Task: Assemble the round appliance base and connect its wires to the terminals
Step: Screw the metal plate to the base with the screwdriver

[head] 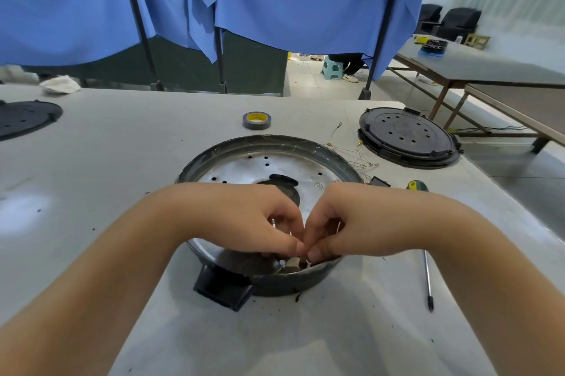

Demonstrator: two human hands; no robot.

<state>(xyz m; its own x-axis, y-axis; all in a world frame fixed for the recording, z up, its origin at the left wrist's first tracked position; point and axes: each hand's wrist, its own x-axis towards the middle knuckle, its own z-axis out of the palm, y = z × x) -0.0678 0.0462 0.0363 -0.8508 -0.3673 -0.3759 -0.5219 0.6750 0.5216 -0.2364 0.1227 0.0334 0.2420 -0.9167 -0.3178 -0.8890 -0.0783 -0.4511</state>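
Observation:
A round metal appliance base [269, 158] lies open side up at the table's centre, with a silver perforated floor and a black socket block [221, 288] on its near rim. My left hand [260, 222] and my right hand [339, 226] meet over the near inner edge of the base. Fingers of both hands are curled, and their tips pinch something small there, hidden by the fingers. Loose thin wires [357, 158] with yellow ring ends lie on the table just right of the base.
A screwdriver [426, 259] with a green-yellow handle lies to the right. A black round cover [408, 137] sits at the back right, another [24, 119] at far left. A grey tape roll [257, 120] lies behind the base. Blue cloth hangs beyond the table.

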